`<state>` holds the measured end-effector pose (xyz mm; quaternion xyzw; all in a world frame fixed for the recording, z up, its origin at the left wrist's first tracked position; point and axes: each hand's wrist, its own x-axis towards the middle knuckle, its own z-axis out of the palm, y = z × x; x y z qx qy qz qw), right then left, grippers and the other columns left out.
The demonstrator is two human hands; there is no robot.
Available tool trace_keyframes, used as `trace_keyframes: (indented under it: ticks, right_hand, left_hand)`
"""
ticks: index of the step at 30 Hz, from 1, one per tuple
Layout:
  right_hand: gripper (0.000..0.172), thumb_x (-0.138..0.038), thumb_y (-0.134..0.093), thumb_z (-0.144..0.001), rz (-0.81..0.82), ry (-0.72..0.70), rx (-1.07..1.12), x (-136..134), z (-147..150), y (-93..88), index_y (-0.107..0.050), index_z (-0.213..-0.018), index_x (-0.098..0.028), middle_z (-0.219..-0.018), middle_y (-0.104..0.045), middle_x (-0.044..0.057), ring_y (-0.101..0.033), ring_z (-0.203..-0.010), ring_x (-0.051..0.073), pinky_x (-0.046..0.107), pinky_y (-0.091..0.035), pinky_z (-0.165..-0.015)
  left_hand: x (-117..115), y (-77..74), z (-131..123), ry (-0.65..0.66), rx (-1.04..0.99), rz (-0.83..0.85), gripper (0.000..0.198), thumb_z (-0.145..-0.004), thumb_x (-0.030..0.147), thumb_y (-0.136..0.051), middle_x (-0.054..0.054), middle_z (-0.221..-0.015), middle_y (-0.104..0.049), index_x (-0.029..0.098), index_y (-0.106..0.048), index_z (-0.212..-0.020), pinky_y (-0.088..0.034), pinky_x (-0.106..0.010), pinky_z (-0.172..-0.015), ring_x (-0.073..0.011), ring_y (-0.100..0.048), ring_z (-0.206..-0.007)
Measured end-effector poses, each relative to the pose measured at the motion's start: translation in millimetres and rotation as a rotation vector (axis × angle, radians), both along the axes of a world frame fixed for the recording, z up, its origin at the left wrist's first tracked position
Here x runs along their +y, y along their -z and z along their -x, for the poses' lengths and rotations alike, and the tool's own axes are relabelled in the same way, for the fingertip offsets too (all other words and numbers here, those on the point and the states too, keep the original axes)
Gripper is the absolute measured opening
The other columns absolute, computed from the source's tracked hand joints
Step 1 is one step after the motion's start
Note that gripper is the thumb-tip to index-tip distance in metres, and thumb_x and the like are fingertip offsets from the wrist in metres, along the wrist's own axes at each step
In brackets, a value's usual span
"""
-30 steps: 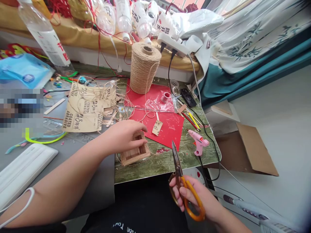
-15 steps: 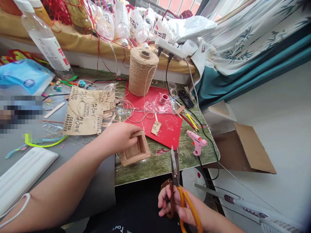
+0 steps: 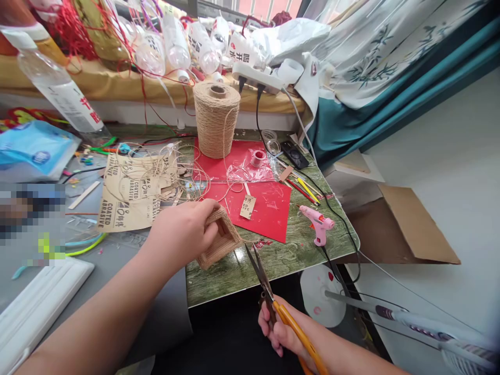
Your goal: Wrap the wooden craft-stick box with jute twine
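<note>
Upper left of the frame: a clear bottle (image 3: 64, 94) leans, and a blue packet (image 3: 39, 148) lies below it. Left of centre we note a printed sheet (image 3: 117, 198), loose twine strewn over and beside it. At mid-frame the left hand (image 3: 185, 229) pinches the small twine-wrapped box (image 3: 221, 254), thumb and fingers clamped on its wall. The box is tilted, just left of the scissors' tips; we cannot tell whether it touches the table. Above it stands the twine spool (image 3: 214, 122), on the red sheet (image 3: 269, 213). Lower centre, the right hand (image 3: 284, 336) is closed round the handles of the scissors (image 3: 267, 286), blades slightly parted. A thin strand reaches from the box towards the tips; we cannot tell whether it lies between them. Right of centre: a pink glue gun (image 3: 318, 224). Far right: an open carton (image 3: 414, 224).
</note>
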<state>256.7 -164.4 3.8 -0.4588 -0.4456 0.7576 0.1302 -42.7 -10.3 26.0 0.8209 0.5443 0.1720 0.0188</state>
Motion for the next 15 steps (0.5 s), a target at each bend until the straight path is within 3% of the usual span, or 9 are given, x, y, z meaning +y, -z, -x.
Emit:
trace_keyframes:
  ticks: [8, 15]
  right_hand:
    - [0.059, -0.080, -0.053, -0.093, -0.018, 0.072, -0.102, -0.1, 17.7, 21.2, -0.045, -0.099, -0.022, -0.087, -0.045, -0.002, -0.040, -0.070, 0.012, 0.027, -0.041, -0.065]
    - [0.058, -0.079, -0.058, -0.092, -0.019, 0.168, -0.131, 3.0, 32.0, 28.8, -0.048, -0.100, -0.022, -0.081, -0.042, -0.003, -0.039, -0.069, 0.013, 0.027, -0.039, -0.063]
  left_hand:
    - [-16.0, -5.3, -12.1, 0.065, 0.036, -0.083, 0.021, -0.095, 0.025, -0.056, -0.005, -0.090, -0.077, 0.025, -0.067, -0.113, -0.043, -0.032, -0.059, -0.0206, -0.069, -0.072]
    - [-18.2, -4.9, -15.3, 0.114, 0.005, -0.070, 0.023, -0.098, 0.026, -0.058, -0.005, -0.113, -0.080, 0.027, -0.068, -0.119, -0.052, -0.035, -0.072, -0.0243, -0.074, -0.093]
